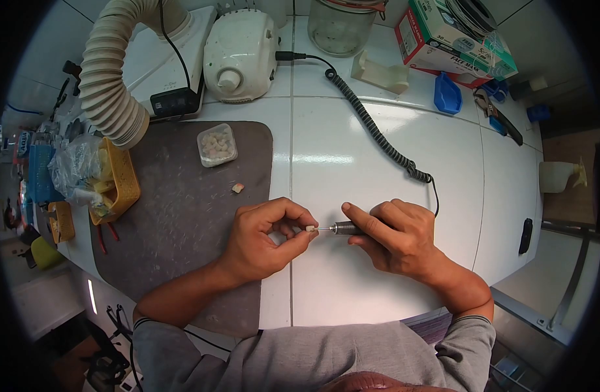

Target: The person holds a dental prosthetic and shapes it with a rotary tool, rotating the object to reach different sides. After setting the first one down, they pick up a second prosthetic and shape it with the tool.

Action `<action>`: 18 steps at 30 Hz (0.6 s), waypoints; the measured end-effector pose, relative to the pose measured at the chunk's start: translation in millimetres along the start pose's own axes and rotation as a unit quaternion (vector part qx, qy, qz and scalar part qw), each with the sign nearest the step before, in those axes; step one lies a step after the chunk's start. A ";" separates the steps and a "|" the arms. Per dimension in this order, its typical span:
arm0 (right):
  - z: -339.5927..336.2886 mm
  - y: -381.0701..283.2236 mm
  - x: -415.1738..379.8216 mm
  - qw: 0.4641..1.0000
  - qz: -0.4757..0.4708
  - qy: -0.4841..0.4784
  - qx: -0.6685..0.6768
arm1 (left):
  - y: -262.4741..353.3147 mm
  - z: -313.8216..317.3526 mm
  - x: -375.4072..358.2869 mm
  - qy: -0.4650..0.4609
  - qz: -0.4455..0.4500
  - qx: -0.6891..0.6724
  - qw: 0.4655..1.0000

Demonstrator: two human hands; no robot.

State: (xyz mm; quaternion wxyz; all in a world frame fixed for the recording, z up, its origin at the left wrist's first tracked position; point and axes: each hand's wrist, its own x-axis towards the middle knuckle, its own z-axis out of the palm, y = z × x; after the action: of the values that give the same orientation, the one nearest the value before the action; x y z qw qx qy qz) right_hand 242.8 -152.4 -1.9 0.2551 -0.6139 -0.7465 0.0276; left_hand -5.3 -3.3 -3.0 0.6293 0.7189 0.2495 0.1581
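Observation:
Between the thumb and fingertips of my left hand [268, 236] is a small cream-coloured piece [310, 228], too small to name exactly. My right hand [399, 236] grips a rotary handpiece [347, 228], its thin metal bit pointing left, the tip right at the piece. A coiled cord [378, 130] runs from the area of my right hand up to a white control unit [240, 59] with a round knob. On the dark grey mat [182, 228], beyond my left hand, lie a small pinkish-white bit [238, 188] and a clear tub [217, 145] of pale pieces.
A ribbed hose [107, 78] arches over the mat's far left corner. Beside the mat stands a yellow basket [127, 183] with plastic bags. Along the back are a glass jar [339, 29], a face-mask box [453, 49], a blue scoop-shaped tray [447, 95] and black-handled pliers [499, 117].

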 end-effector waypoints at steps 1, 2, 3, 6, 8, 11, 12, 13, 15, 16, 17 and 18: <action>0.2 -0.2 -0.2 1.000 0.000 -0.001 -0.003 | 0.4 0.0 0.0 -0.001 -0.003 0.001 1.000; 0.3 -0.3 -0.3 1.000 -0.001 -0.003 -0.006 | 0.6 0.1 -0.1 -0.001 -0.007 0.002 1.000; -0.1 -0.3 0.0 1.000 -0.003 -0.004 -0.006 | 0.5 0.3 -0.1 0.000 -0.006 0.001 1.000; -1.0 -0.3 0.4 1.000 -0.006 -0.006 -0.005 | 0.3 0.9 0.0 0.003 -0.006 0.003 1.000; 0.3 0.1 -1.2 1.000 -0.001 -0.008 -0.003 | 0.5 0.7 -0.3 0.004 -0.009 0.009 1.000; -0.9 -0.6 -0.3 1.000 -0.005 -0.008 -0.005 | 1.7 0.5 0.1 0.002 -0.005 0.007 1.000; -0.6 -0.8 -0.2 1.000 -0.004 -0.005 -0.007 | 1.0 0.1 -0.2 -0.001 -0.003 0.007 1.000; -0.2 -1.1 -0.3 1.000 -0.002 -0.002 -0.010 | -0.5 -0.3 -0.8 -0.005 -0.002 0.008 1.000; 0.4 -0.8 -0.3 1.000 0.002 0.007 -0.010 | -3.6 0.2 -0.7 0.000 0.003 -0.006 1.000; 0.8 -0.3 -0.2 1.000 0.003 0.015 -0.008 | -5.1 1.2 -0.1 0.009 0.005 -0.020 1.000; 0.9 0.1 0.2 1.000 0.004 0.025 -0.006 | -6.3 1.9 0.2 0.018 0.010 -0.032 0.999; 1.2 1.1 -0.1 1.000 0.004 0.030 -0.001 | -8.0 1.9 0.8 0.017 0.008 -0.025 1.000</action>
State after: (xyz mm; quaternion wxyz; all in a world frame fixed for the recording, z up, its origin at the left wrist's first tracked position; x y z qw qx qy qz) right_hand 243.3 -151.9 -3.3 0.2763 -0.6178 -0.7361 0.0093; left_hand -4.9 -3.7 -11.3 0.6418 0.7016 0.2507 0.1814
